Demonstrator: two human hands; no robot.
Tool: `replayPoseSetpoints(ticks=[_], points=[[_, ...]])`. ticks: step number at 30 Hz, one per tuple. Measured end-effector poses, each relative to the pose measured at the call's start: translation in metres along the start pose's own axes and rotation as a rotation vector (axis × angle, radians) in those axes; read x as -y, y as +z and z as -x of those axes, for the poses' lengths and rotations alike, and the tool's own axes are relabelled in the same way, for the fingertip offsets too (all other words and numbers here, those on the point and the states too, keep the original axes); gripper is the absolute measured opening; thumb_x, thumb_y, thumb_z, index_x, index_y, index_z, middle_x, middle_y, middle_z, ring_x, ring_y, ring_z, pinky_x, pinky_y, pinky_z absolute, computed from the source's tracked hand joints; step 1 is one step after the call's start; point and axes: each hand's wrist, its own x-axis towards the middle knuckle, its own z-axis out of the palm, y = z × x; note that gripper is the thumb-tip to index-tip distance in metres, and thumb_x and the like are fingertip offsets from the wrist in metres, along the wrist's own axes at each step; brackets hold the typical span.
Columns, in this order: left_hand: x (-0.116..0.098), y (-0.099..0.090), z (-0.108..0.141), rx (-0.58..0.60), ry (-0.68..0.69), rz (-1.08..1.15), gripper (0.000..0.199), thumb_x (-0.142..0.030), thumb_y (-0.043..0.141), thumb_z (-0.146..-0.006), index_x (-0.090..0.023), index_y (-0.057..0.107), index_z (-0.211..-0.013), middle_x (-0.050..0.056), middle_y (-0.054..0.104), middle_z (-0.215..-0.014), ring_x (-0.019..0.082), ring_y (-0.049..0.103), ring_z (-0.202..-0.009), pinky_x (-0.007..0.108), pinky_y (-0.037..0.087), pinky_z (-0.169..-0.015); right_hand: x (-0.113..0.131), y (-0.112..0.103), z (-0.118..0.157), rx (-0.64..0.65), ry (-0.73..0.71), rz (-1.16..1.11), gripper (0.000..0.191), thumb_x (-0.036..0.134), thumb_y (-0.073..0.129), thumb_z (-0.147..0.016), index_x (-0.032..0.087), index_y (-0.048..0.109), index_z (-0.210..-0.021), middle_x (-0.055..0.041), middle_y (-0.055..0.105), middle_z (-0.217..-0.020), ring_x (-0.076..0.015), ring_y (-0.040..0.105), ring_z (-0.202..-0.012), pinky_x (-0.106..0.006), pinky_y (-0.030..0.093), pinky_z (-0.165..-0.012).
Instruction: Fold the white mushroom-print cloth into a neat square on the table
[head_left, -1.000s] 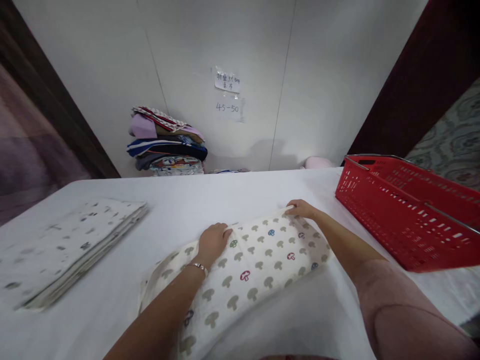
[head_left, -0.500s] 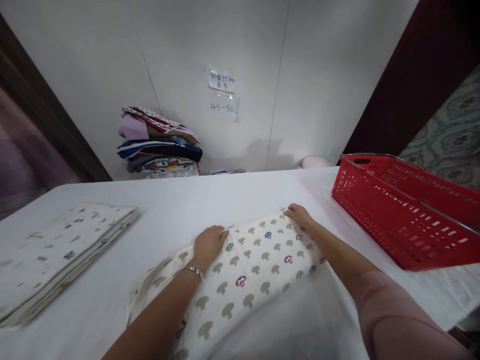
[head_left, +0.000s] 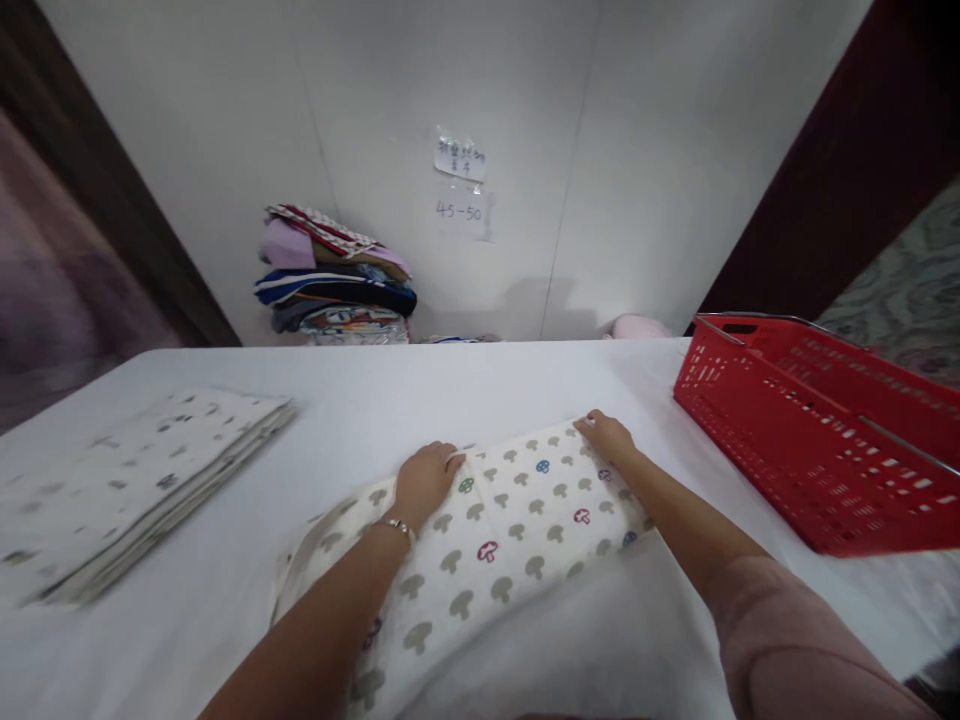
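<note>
A white cloth with a mushroom print (head_left: pixel 517 520) lies folded in front of me, its lower part hanging toward my body. My left hand (head_left: pixel 427 485) grips the cloth's far edge near its middle, thumb on top and fingers over the edge. At the far right corner, my right hand (head_left: pixel 605 437) pinches the same cloth between thumb and fingers. The mushrooms are mostly beige, with a few red, blue and green ones. The cloth's left end is bunched beneath my left forearm.
A folded stack of patterned white cloth (head_left: pixel 150 480) lies on the left of the white table (head_left: pixel 360 390). On the right stands a red plastic basket (head_left: pixel 795 440). Piled folded fabrics (head_left: pixel 337 285) rest against the wall behind, beside two paper notes (head_left: pixel 460 210).
The view has shifted slightly, so the surroundings sit a little further right. Both hands keep their hold on the mushroom cloth, which lies nearly the same.
</note>
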Motion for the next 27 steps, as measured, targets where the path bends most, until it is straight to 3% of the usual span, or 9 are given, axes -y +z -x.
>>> replayPoseSetpoints(ticks=[4,10,14,18,22,24,27], points=[[-0.003,0.001,0.001,0.003,-0.003,-0.01,0.032,-0.041,0.036,-0.091,-0.021,0.062,-0.093,0.004,0.062,-0.094,0.018,0.055,-0.092,0.029,0.04,-0.079,-0.018,0.0,0.017,0.019,0.017,0.024,0.057,0.057,0.034,-0.086,0.018,0.05,-0.124,-0.0134,0.066,-0.104,-0.027,0.06,-0.098,-0.035,0.043,-0.081],[-0.013,-0.004,0.011,-0.01,-0.052,-0.08,0.029,-0.038,0.042,-0.09,-0.018,0.06,-0.099,0.008,0.061,-0.1,0.021,0.054,-0.098,0.035,0.04,-0.085,-0.074,0.004,0.046,0.036,-0.015,-0.032,0.067,0.065,0.031,-0.082,0.019,0.051,-0.127,-0.0131,0.066,-0.102,-0.0276,0.061,-0.097,-0.036,0.045,-0.083],[-0.016,-0.012,0.042,-0.066,-0.026,-0.117,0.034,-0.031,0.045,-0.088,-0.019,0.05,-0.119,0.011,0.051,-0.127,0.024,0.042,-0.12,0.043,0.03,-0.101,-0.108,0.005,0.072,0.054,0.039,-0.041,0.072,0.068,0.034,-0.078,0.016,0.053,-0.125,-0.0151,0.067,-0.097,-0.0298,0.063,-0.092,-0.038,0.048,-0.081],[-0.008,-0.025,0.091,-0.032,-0.061,-0.1,0.042,-0.031,0.048,-0.085,-0.02,0.045,-0.126,0.01,0.037,-0.143,0.026,0.027,-0.133,0.049,0.018,-0.109,-0.129,0.011,0.098,-0.033,-0.024,-0.055,0.069,0.067,0.033,-0.08,0.018,0.053,-0.125,-0.0166,0.066,-0.103,-0.0336,0.063,-0.092,-0.045,0.048,-0.08],[0.009,-0.045,0.145,-0.031,-0.212,-0.082,0.038,-0.034,0.049,-0.084,-0.022,0.051,-0.121,0.009,0.039,-0.142,0.027,0.027,-0.133,0.05,0.017,-0.109,-0.117,0.023,0.119,-0.253,-0.409,-0.072,0.055,0.056,0.035,-0.083,0.02,0.057,-0.118,-0.0177,0.057,-0.12,-0.0357,0.054,-0.11,-0.049,0.043,-0.09],[0.015,-0.052,0.168,-0.078,-0.328,-0.08,0.038,-0.033,0.049,-0.084,-0.022,0.051,-0.12,0.009,0.04,-0.141,0.026,0.028,-0.133,0.05,0.018,-0.108,-0.093,0.027,0.13,-0.359,-0.583,-0.074,0.052,0.054,0.036,-0.083,0.02,0.059,-0.115,-0.0174,0.054,-0.125,-0.0354,0.049,-0.116,-0.049,0.039,-0.096],[0.021,-0.057,0.192,-0.162,-0.52,-0.058,0.044,-0.033,0.049,-0.083,-0.018,0.048,-0.125,0.012,0.041,-0.14,0.028,0.034,-0.129,0.046,0.026,-0.105,-0.043,0.033,0.151,-0.446,-0.714,-0.038,0.052,0.051,0.033,-0.085,0.018,0.057,-0.118,-0.0144,0.046,-0.134,-0.0348,0.035,-0.129,-0.053,0.029,-0.103]])
